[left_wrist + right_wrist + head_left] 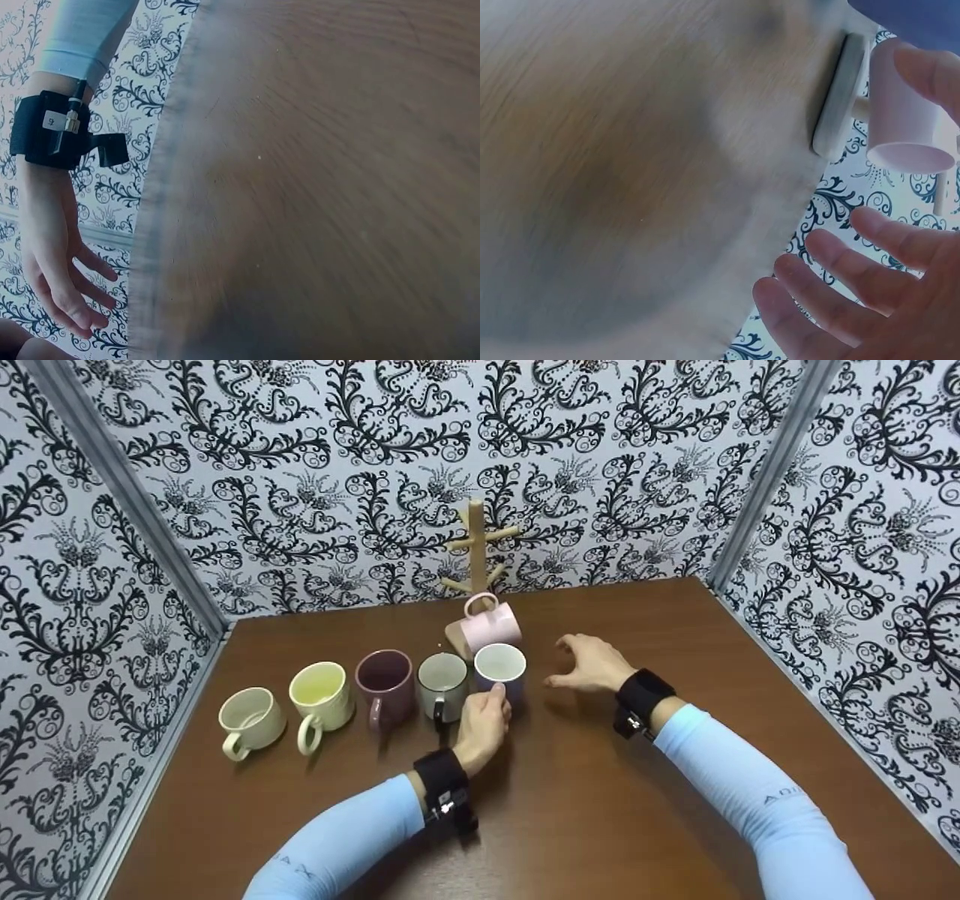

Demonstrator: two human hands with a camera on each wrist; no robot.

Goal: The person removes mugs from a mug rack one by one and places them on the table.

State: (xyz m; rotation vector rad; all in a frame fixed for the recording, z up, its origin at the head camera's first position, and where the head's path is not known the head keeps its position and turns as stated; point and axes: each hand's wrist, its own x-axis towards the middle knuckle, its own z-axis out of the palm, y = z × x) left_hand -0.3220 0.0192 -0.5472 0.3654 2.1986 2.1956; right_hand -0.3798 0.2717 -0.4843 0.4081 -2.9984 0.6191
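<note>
My left hand (484, 729) pinches the handle side of a periwinkle-blue mug (514, 691) with a white inside, thumb near its rim; the handle is hidden behind my fingers. To the right of that mug, my right hand (596, 666) holds nothing, its fingers spread and slightly bent. In the right wrist view, the right hand's fingers (840, 300) are apart, close to a pink mug (904, 120). This pink mug lies sideways on the low part of a wooden mug tree (478, 547), its handle upward. Beside my left hand stands a grey mug (442, 679) with a black handle.
Further left, a plum mug (385, 686), a pale yellow mug (322, 697) and a cream mug (253, 720) stand upright in a row, handles toward me. The mug tree's pegs (501, 534) stick out at several heights. Patterned walls (360, 495) enclose the brown table (570, 810).
</note>
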